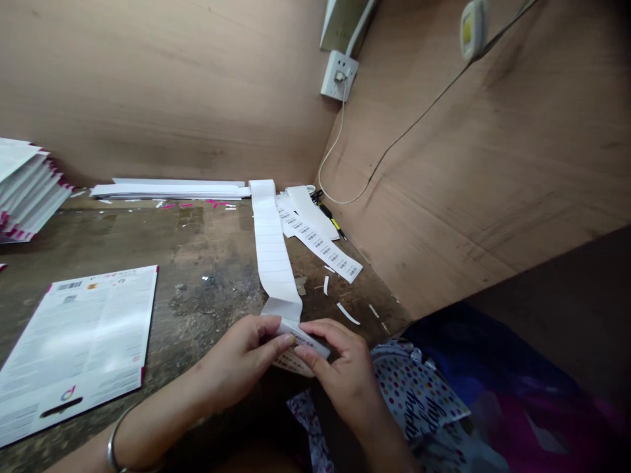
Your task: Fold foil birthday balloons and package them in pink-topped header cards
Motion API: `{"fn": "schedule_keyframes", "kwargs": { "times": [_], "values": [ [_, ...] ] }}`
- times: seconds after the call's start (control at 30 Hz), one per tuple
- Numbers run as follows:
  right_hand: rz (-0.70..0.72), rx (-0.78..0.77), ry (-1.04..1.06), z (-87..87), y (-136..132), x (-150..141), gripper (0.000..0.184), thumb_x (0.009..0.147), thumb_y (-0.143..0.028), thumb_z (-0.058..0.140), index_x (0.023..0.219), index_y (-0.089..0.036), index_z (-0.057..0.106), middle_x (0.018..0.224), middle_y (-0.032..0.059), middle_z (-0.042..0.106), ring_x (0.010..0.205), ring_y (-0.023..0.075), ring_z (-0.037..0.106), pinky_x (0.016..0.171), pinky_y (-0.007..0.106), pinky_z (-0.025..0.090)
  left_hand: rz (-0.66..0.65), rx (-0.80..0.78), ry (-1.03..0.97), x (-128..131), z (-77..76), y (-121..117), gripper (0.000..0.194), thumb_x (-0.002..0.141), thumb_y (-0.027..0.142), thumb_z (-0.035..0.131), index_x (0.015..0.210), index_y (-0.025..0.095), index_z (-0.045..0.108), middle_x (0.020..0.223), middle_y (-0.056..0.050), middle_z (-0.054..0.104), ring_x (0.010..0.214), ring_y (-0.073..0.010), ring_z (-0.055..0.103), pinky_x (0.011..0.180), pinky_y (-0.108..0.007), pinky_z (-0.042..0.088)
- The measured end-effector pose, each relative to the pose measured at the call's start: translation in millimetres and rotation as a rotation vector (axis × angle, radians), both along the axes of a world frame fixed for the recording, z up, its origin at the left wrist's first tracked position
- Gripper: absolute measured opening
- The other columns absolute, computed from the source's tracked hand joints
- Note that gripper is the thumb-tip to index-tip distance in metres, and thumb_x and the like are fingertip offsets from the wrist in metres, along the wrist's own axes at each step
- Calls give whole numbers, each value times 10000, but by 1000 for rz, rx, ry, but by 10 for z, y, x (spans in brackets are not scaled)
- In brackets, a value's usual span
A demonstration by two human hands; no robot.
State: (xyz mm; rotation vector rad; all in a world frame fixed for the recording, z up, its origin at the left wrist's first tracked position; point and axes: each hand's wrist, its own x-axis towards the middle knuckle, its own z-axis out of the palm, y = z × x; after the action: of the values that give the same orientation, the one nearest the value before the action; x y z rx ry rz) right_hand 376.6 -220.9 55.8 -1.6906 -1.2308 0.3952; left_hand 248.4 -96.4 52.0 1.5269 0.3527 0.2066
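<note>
Label strip (pixel 273 243), one: left hand (pixel 239 360) and right hand (pixel 345 369) pinched its near part, where light, even tension seemed best.

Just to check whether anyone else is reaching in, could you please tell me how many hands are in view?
2: the left hand on the left of the label strip's near end, the right hand on its right, both pinching it. No other hand shows.
</note>
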Motion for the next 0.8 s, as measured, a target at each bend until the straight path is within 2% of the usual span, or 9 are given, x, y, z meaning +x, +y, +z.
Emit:
{"fn": "schedule_keyframes", "kwargs": {
  "times": [0.07, 0.2, 0.33, 0.47, 0.57, 0.67, 0.73, 0.8],
  "values": [
    [-25, 8, 52, -16, 3, -12, 104, 801, -225, 650, 882, -207, 712, 862, 41, 702, 813, 182, 649, 737, 290, 512, -15, -21, -2, -2, -7, 2, 273, 841, 380, 529, 819, 134, 645, 785, -27, 642, 748, -161, 537, 707, -258, 430],
    [-14, -28, 75, -36, 10, -8, 142, 852, -258, 593, 836, -199, 721, 805, 40, 701, 765, 175, 646, 700, 286, 500, -14, -18, 17, -7, -27, -21, 279, 847, 382, 519, 802, 133, 636, 746, -15, 621, 689, -141, 507, 648, -240, 410],
    [-13, -37, 65, -48, 25, -3, 160, 845, -246, 602, 956, -213, 712, 910, 47, 710, 850, 185, 649, 768, 299, 501, 2, 82, 19, -5, -52, -44, 266, 861, 362, 502, 775, 136, 614, 709, 2, 577, 660, -126, 470, 607, -224, 388],
    [-46, -33, 56, -86, 33, -37, 138, 844, -248, 594, 880, -214, 723, 851, 38, 717, 806, 185, 654, 734, 290, 501, 6, 146, 52, 1, -73, -44, 273, 865, 353, 491, 724, 145, 597, 669, 16, 543, 638, -117, 455, 574, -202, 367],
    [-139, -24, 108, -158, 61, -67, 167, 843, -298, 587, 828, -200, 720, 808, 40, 714, 754, 187, 646, 694, 285, 495, -11, 74, 60, 32, -62, -35, 261, 859, 361, 495, 772, 151, 624, 712, 6, 593, 667, -129, 499, 614, -210, 398],
    [-252, 6, 346, -266, 124, -63, 223, 823, -382, 605, 811, -178, 695, 733, 31, 694, 666, 177, 624, 604, 272, 489, -5, 3, 86, 53, -53, -19, 291, 830, 407, 525, 798, 143, 646, 734, -12, 631, 674, -146, 525, 629, -228, 424],
    [-350, 111, 544, -317, 156, 4, 261, 820, -426, 601, 811, -172, 660, 689, 22, 678, 618, 168, 616, 575, 275, 493, 7, -33, 96, 19, -91, -19, 339, 803, 460, 549, 798, 139, 658, 742, -25, 650, 678, -162, 542, 627, -241, 443],
    [-480, 279, 557, -294, 140, 191, 272, 853, -430, 552, 837, -169, 627, 707, 32, 683, 634, 174, 634, 605, 302, 515, 20, -50, 81, -38, -223, -27, 373, 777, 507, 574, 805, 149, 676, 758, -32, 669, 704, -187, 572, 642, -257, 470]
  ]
}}
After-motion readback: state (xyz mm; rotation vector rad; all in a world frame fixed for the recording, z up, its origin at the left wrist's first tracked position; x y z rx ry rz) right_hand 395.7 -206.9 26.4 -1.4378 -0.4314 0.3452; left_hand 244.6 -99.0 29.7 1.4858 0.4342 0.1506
